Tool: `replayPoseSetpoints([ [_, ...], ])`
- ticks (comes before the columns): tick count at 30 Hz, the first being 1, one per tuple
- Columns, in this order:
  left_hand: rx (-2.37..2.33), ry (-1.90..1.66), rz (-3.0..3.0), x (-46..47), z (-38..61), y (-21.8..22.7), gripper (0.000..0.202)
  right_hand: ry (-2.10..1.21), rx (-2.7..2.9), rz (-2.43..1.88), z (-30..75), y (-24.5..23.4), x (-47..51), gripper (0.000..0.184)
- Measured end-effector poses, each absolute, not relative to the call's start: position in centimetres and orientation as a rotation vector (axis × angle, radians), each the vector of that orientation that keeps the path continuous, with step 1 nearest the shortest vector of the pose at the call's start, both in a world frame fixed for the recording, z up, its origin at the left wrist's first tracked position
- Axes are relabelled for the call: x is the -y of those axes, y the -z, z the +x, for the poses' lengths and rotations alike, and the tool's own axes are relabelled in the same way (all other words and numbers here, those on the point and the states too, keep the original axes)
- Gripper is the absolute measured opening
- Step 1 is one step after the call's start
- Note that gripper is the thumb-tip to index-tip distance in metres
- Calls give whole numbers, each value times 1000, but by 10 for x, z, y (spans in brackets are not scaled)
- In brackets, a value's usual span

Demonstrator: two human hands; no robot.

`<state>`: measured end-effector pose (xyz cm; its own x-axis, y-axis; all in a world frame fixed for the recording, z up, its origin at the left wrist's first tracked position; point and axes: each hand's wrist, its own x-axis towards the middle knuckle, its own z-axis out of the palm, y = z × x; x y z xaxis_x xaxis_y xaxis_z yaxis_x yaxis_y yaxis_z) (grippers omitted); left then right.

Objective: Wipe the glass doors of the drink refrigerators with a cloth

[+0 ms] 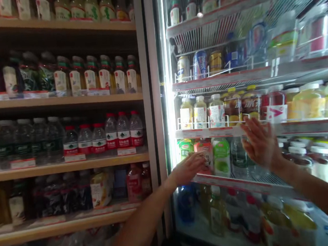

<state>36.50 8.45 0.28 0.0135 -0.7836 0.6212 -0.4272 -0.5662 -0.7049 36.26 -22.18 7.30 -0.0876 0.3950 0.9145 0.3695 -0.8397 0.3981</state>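
Observation:
My left hand reaches into a lit fridge and its fingers curl round an orange-labelled drink bottle on a wire shelf. Beside that bottle stand a green-labelled bottle and a clear bottle. My right hand is held up flat in front of the same shelf, fingers stretched out and slightly blurred, holding nothing. It hovers just right of the clear bottle, below the shelf of yellow and red drinks.
The fridge holds several shelves of bottles and cans. Its frame divides it from wooden shelves at left stocked with water bottles and tea bottles. More bottles fill the fridge's bottom shelf.

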Motion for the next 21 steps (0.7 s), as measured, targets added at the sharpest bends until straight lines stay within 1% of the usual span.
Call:
replayPoseSetpoints([
  [1, -1206, 1568, -2033, -84, 366, -4, 43, -2135, -890, 2098, 364, -72, 220, 54],
  [4, -684, 1884, -2341, -78, 372, -15, 47, -2131, -887, 2088, 366, -70, 217, 51],
  [5, -589, 1928, -2382, -72, 373, -17, 49, -2122, -884, 2102, 367, -68, 217, 50],
  [6, -647, 1874, -2370, -65, 374, -16, 49, -2114, -880, 2122, 366, -67, 216, 50],
  [9, -1251, 1436, -2045, -47, 374, -18, 44, -2087, -868, 2163, 363, -64, 218, 53],
  [10, -1348, 1395, -1964, -44, 374, -23, 42, -2077, -859, 2169, 361, -64, 221, 55],
  [11, -1347, 1479, -1956, -42, 374, -31, 42, -2069, -843, 2175, 360, -65, 225, 57],
  [14, -977, 2087, -2119, -36, 376, -60, 50, -2068, -762, 2201, 356, -68, 240, 62],
  [15, -903, 2188, -2140, -31, 376, -66, 54, -2071, -734, 2213, 355, -68, 246, 62],
  [16, -925, 2183, -2132, -25, 376, -70, 57, -2077, -717, 2219, 354, -67, 251, 63],
  [17, -1043, 2077, -2085, -18, 376, -70, 59, -2079, -717, 2223, 353, -66, 255, 63],
  [19, -1346, 1708, -1909, -2, 375, -71, 59, -2079, -743, 2230, 350, -61, 260, 63],
  [20, -1429, 1579, -1839, 6, 376, -74, 59, -2075, -754, 2239, 349, -59, 260, 63],
  [21, -1450, 1557, -1824, 14, 377, -80, 58, -2075, -765, 2247, 347, -57, 260, 62],
])
